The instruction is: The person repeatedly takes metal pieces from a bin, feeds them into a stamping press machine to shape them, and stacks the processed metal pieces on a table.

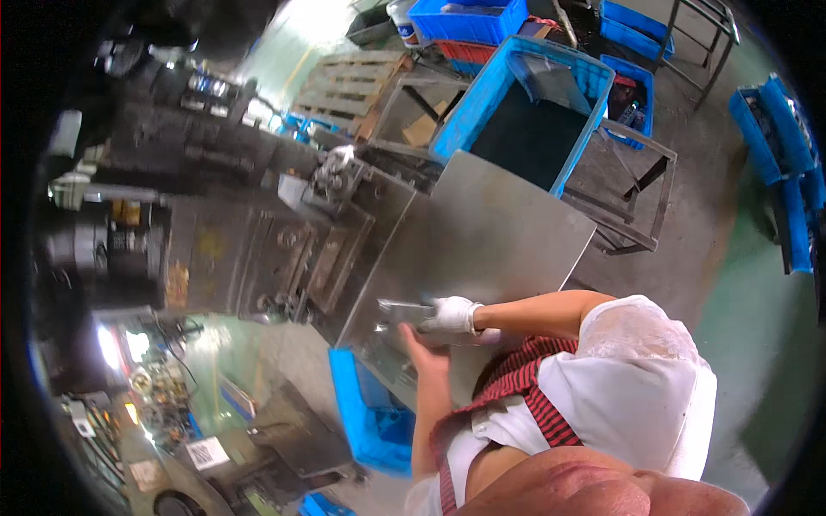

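A small, flat, shiny metal piece (406, 309) is held just above a broad sheet-metal tabletop (482, 225). My right hand (453, 316), in a white knitted glove, grips its right end with the fingers closed. On the near side, my bare left hand (423, 351) has its thumb up against the piece. The other left fingers are partly hidden beneath it, and glare blurs its outline. Loose bits, too small to name, lie on the tabletop near my left hand.
A large dark machine (232, 249) borders the tabletop on the left. Beyond it stands a blue bin (459, 120) of dark liquid on a metal frame (658, 202). Another blue bin (348, 404) sits below the near left edge. A wooden pallet (353, 82) and blue crates (779, 129) lie farther off.
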Demonstrator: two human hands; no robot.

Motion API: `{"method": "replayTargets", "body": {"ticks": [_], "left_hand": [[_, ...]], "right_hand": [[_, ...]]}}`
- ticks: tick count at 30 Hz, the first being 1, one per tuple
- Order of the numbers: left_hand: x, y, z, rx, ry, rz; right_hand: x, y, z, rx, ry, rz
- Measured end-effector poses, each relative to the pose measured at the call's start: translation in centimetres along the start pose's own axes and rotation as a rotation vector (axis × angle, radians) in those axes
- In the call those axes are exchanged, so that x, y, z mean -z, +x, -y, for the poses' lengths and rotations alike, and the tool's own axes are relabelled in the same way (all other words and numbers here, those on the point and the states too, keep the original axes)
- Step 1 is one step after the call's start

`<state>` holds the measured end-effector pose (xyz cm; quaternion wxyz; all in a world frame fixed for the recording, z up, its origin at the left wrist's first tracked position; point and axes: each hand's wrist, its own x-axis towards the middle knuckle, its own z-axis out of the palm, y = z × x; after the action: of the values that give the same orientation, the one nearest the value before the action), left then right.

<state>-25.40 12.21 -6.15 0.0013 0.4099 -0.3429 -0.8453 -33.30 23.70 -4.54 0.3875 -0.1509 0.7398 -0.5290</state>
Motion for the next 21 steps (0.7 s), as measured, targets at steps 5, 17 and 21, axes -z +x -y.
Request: {"method": "replayTargets", "body": {"ticks": [5, 17, 21], "left_hand": [[-10.1, 3.8, 0.8, 0.067, 0.266, 0.119], [-34.5, 18.4, 6.8, 0.23, 0.716, 0.431], [-32.3, 16.5, 9.9, -0.12, 1.06, 0.624]], "right_hand": [[8.4, 3.3, -3.1, 0.134, 0.113, -0.195], [40.2, 4.9, -5.4, 0.095, 0.329, -0.109], [42.9, 8.2, -10.1, -0.013, -0.602, -0.612]]}}
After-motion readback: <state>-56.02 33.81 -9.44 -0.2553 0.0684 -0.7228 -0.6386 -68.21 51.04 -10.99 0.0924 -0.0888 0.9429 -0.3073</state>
